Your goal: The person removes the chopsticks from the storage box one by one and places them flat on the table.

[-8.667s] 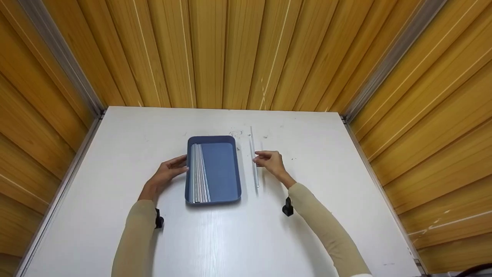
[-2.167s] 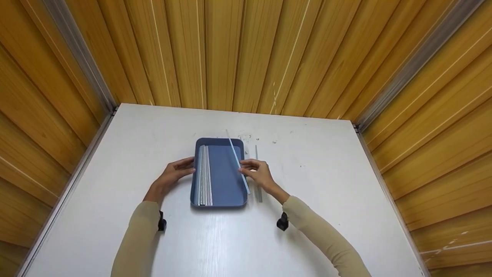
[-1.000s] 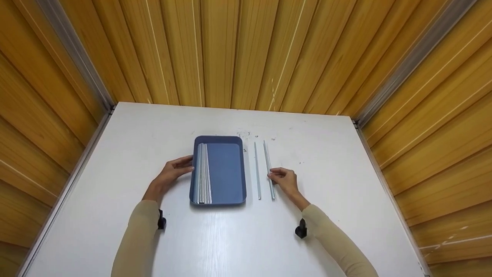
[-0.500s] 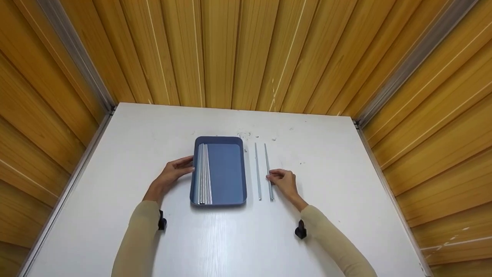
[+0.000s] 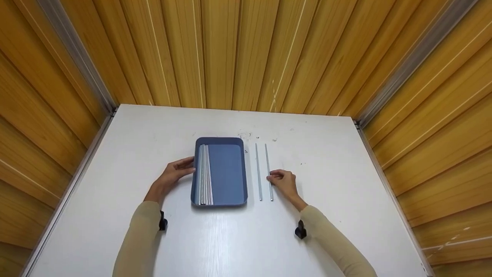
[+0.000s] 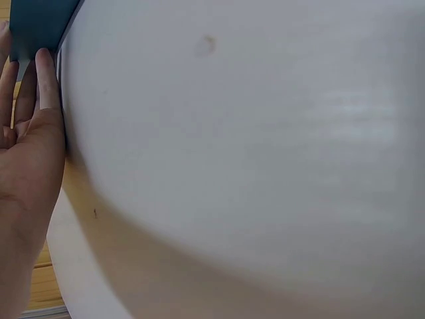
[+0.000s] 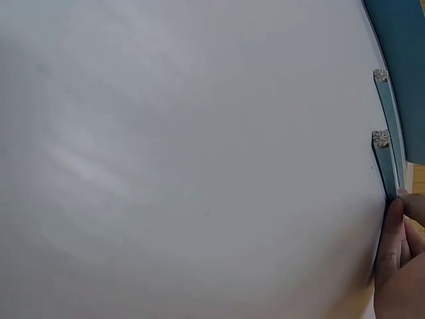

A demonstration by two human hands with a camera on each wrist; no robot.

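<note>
I've got wood-look walls (image 5: 215,54) on three sides, prob. boxing in the work area, w/ the white table (image 5: 223,242) between them. Two tan sleeves (image 5: 334,238) reach in from the near edge.

Blue tray (image 5: 228,173) sits approx. mid-table, long side pointing away from the person, I'd guess so sticks fit lengthwise.

L hand (image 5: 172,175) is at the tray's left wall: grip spread, fingers extended, thumb apart, tips touching. I read that as steadying the tray, not lifting.

R hand (image 5: 285,182) is right of the tray, grip pinching the outer stick (image 5: 268,161) btwn thumb and fingertips a bit nearside of its middle, prob. for balance. It looks to lie on the table; can't tell if it's slightly raised.

Stick bundle (image 5: 204,177) is in the tray along the left wall, tight at the far end, fanned nearside; can't count it. Inner stick (image 5: 258,173) lies btwn tray and outer stick, touching neither, approx. parallel; imo the gap gives fingertips room.

Smallest: dark specks (image 5: 275,140) on the table, just past the loose sticks' far ends.
</note>
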